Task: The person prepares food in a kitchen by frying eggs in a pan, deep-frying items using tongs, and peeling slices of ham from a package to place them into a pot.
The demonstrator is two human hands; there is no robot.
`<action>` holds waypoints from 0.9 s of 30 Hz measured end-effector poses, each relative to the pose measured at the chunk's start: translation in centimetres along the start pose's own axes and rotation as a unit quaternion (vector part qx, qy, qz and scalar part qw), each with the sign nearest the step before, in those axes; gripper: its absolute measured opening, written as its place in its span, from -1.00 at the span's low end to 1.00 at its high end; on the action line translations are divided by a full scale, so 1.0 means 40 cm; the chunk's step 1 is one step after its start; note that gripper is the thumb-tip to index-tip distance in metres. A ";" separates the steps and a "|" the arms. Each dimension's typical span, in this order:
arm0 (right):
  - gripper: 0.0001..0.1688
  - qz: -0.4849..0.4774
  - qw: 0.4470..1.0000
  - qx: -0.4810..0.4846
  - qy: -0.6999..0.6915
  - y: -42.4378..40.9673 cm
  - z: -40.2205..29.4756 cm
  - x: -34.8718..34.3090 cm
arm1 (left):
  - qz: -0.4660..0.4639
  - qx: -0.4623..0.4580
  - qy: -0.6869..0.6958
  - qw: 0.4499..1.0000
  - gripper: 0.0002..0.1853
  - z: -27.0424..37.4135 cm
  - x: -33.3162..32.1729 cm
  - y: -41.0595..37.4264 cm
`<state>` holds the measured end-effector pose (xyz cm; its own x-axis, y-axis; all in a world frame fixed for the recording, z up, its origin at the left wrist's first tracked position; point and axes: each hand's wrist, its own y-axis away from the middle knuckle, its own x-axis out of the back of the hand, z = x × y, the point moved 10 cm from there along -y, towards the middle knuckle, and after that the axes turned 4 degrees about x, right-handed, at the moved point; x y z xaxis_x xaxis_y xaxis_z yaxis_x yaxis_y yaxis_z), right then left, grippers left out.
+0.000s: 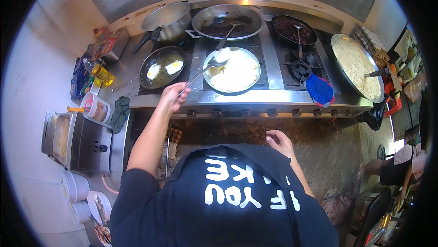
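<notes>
My left hand grips the handle of a metal cooking spoon or ladle, whose head is over a round pan with bright, overexposed food in it. Left of that, a black frying pan holds two eggs with yellow yolks in oil. My right hand hangs in front of the stove's edge with its fingers curled and nothing seen in it. Behind the round pan stands a large two-handled pan with dark residue and a spatula resting in it.
A pressure cooker pot stands at back left, a dark pan of sauce at back right. A wide bowl of rice, a blue cloth and egg trays are to the right. An oil bottle stands left. A person is at far right.
</notes>
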<state>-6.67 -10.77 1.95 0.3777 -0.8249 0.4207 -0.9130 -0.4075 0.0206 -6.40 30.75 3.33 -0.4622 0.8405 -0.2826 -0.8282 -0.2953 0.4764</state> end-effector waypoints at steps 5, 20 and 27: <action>-0.73 -0.014 0.999 0.027 0.014 -0.022 0.040 0.049 | 0.047 0.098 -0.116 0.987 -0.89 0.063 -0.096 -0.049; -0.71 -0.051 0.999 0.008 0.004 -0.046 0.062 -0.040 | 0.313 -0.173 -0.375 0.855 -0.74 0.305 0.365 0.318; -0.74 -0.088 0.995 0.057 0.001 -0.047 -0.079 -0.173 | 0.403 -0.239 -0.636 0.613 -0.79 0.336 0.398 0.268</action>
<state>-8.05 -3.06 1.86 0.5297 -0.7362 0.4212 -0.8094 -0.5872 -0.0085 -18.39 47.05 15.12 -0.4128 -0.0811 0.9072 -0.6317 -0.6921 -0.3493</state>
